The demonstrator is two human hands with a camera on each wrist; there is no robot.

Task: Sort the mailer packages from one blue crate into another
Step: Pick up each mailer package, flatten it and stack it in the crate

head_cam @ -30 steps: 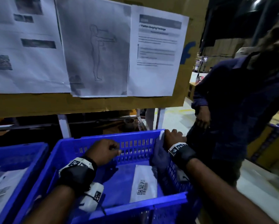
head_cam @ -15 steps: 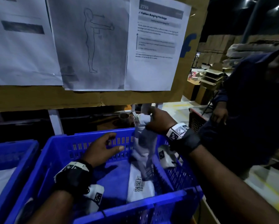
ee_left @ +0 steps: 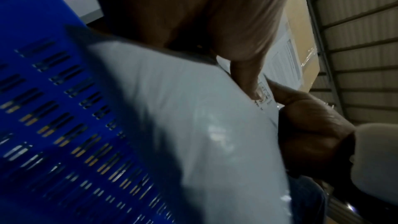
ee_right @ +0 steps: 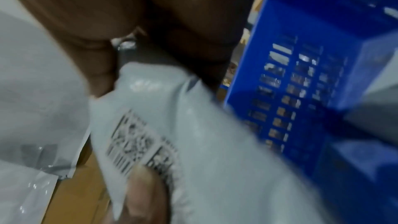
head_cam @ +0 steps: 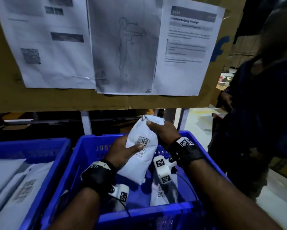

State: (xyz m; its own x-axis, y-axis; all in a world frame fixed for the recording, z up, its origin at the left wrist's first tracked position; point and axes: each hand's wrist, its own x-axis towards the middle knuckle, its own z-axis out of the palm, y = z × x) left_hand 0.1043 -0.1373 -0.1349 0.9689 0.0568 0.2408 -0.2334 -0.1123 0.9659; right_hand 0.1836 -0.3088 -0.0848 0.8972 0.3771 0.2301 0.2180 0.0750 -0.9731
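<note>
Soft white plastic mailer package with a printed barcode label [head_cam: 140, 152] is held upright above the near blue slotted plastic crate [head_cam: 89, 146], clear of the crate floor.

Left hand [head_cam: 122, 151]: fingers curled round the lower-middle of the package, thumb pressed on the label.

Right hand [head_cam: 162, 130]: pinching the bunched top end.

A second white mailer [head_cam: 159, 195] lies flat on the crate floor. The other blue crate [head_cam: 31, 143] stands just beside on the left, with flat white mailers [head_cam: 14, 188] in it.

Handling, by judgement: the film is glossy and creased, so probably light, limp and somewhat slippery; contents look padded, not rigid. It would sag if held by one corner. Best hold is the bulging middle or the gathered top, not the slick flat face.
</note>
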